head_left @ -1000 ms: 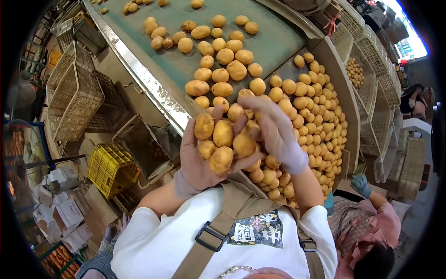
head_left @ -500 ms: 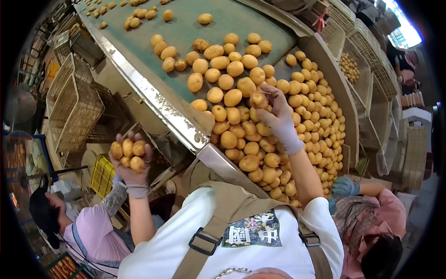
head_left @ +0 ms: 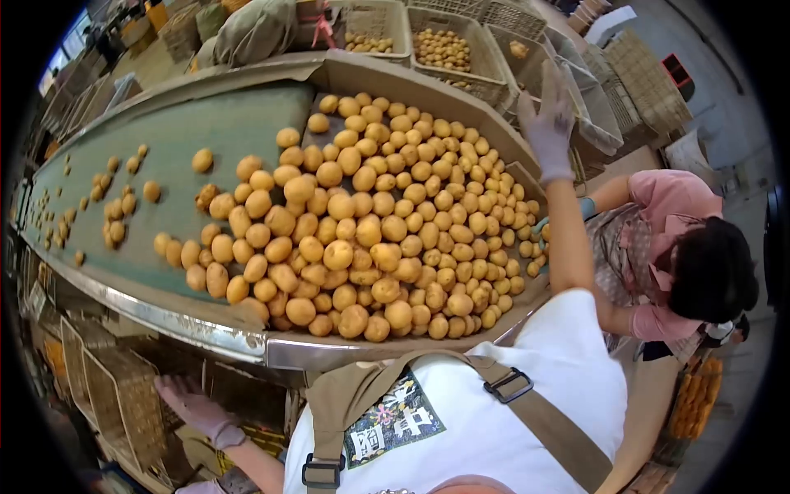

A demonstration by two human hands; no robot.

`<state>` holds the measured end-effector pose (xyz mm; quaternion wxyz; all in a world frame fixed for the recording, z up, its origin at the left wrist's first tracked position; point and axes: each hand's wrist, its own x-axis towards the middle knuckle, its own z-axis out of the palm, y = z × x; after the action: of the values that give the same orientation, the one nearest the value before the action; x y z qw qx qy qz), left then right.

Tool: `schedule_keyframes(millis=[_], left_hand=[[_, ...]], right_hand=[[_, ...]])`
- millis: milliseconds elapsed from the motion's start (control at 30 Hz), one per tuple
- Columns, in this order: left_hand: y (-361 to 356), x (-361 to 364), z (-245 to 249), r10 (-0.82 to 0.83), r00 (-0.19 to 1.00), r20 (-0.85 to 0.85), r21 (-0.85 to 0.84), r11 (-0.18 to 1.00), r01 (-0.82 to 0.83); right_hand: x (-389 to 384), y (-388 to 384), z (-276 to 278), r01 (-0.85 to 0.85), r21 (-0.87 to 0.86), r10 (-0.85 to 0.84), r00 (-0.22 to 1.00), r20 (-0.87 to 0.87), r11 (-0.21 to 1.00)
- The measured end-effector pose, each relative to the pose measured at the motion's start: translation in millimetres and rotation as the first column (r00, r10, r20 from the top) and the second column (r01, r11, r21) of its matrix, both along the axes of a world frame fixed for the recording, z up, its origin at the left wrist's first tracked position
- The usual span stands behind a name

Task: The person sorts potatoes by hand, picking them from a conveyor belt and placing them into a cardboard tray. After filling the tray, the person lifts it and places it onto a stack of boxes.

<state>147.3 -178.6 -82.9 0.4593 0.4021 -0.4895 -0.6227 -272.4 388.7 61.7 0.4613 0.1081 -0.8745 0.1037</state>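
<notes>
A large heap of yellow potatoes [head_left: 370, 230] fills the near and right end of a sorting table with a green belt [head_left: 239, 123]. My right hand [head_left: 550, 119] is raised past the table's far right edge, fingers stretched out. A single potato [head_left: 518, 49] is in the air or in the crate just above its fingertips; I cannot tell which. At the lower left, my left hand [head_left: 191, 403] hangs outside the table's metal edge [head_left: 206, 329], empty, with its fingers spread, beside wicker crates [head_left: 123, 395].
Crates holding potatoes [head_left: 444, 49] line the far side, next to a covered sack [head_left: 257, 31]. At the right a co-worker in pink [head_left: 671, 206] has a gloved hand [head_left: 539, 230] at the heap's edge. Orange produce [head_left: 695, 395] shows at lower right.
The view has swung right. My right hand has left the heap, let go of its potato and reached toward the crates. The several potatoes in my left hand are gone, and its fingers have opened.
</notes>
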Motion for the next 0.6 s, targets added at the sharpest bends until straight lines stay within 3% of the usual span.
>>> schedule_keyframes(millis=[67, 133, 200, 267, 333, 400, 433, 467, 500, 533, 600], left_hand=[[25, -42, 43, -0.106, 0.994, 0.008, -0.197, 0.975, 0.105], [25, -69, 52, -0.3, 0.953, -0.036, -0.37, 0.89, 0.266], [52, -103, 75, -0.476, 0.876, -0.075, -0.446, 0.802, 0.397], [72, -123, 85, -0.584, 0.81, -0.044, -0.442, 0.739, 0.509], [96, -143, 91, -0.696, 0.717, 0.034, -0.479, 0.618, 0.623], [126, -161, 97, -0.772, 0.631, 0.081, -0.451, 0.536, 0.714], [135, -166, 93, -0.823, 0.565, 0.064, -0.431, 0.488, 0.759], [145, -171, 93, -0.861, 0.5, 0.087, -0.418, 0.424, 0.803], [155, -175, 93, -0.894, 0.435, 0.109, -0.403, 0.36, 0.841], [163, -178, 94, -0.92, 0.37, 0.129, -0.388, 0.296, 0.873], [179, -179, 98, -0.934, 0.304, 0.188, -0.352, 0.225, 0.909]], right_hand=[[32, 9, -26, -0.252, -0.13, 0.273, 0.946, 0.176, 0.959], [81, 15, -60, -0.204, -0.041, 0.205, 0.92, 0.335, 0.978], [133, 19, -101, -0.029, -0.012, 0.031, 0.879, 0.476, 1.0], [186, 18, -160, -0.02, -0.142, 0.116, 0.696, 0.708, 0.99], [252, -20, -174, -0.119, -0.252, 0.278, 0.391, 0.877, 0.96], [280, -49, -146, -0.23, -0.02, 0.151, 0.567, 0.81, 0.973], [276, -39, -142, -0.152, -0.286, 0.324, 0.419, 0.848, 0.946], [271, -26, -152, 0.018, -0.679, 0.594, 0.467, 0.655, 0.734], [266, -17, -155, -0.042, -0.43, 0.368, 0.596, 0.714, 0.902], [259, -8, -158, -0.057, -0.135, 0.135, 0.718, 0.683, 0.989], [243, 13, -167, -0.049, -0.277, 0.241, 0.651, 0.72, 0.96]])
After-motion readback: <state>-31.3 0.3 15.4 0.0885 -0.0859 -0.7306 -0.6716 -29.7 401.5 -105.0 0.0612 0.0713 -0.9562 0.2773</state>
